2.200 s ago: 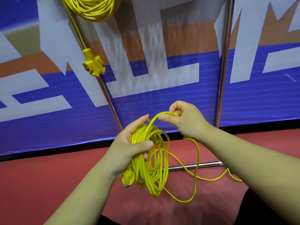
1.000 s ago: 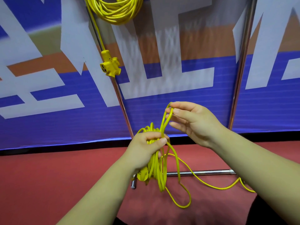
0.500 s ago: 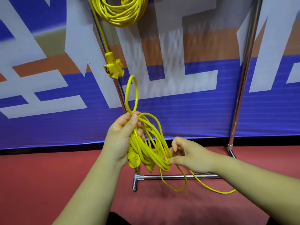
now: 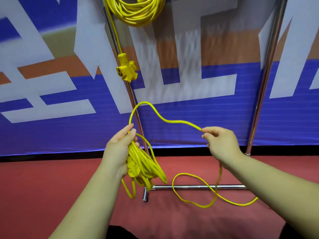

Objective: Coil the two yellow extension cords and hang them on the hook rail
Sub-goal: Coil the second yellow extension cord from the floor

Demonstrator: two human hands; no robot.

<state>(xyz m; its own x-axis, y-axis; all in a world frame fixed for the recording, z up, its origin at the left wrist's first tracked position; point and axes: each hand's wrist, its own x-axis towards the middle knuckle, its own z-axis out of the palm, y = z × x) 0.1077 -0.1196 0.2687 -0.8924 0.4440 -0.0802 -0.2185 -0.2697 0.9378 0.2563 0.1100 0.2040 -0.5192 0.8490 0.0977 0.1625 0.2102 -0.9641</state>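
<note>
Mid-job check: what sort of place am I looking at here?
Probably an event or exhibition hall, though I cannot be sure: a large printed banner fills the background, the floor is red carpet or matting, and a freestanding chrome rack carries one coiled yellow cord.

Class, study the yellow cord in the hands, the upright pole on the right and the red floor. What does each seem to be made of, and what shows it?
The cord: smooth, slightly glossy plastic or rubber jacket, judging by its soft loops. The pole: polished metal, probably chromed, given bright mirror-like streaks. The floor: matte red, perhaps vinyl or rubber; unclear.
</note>
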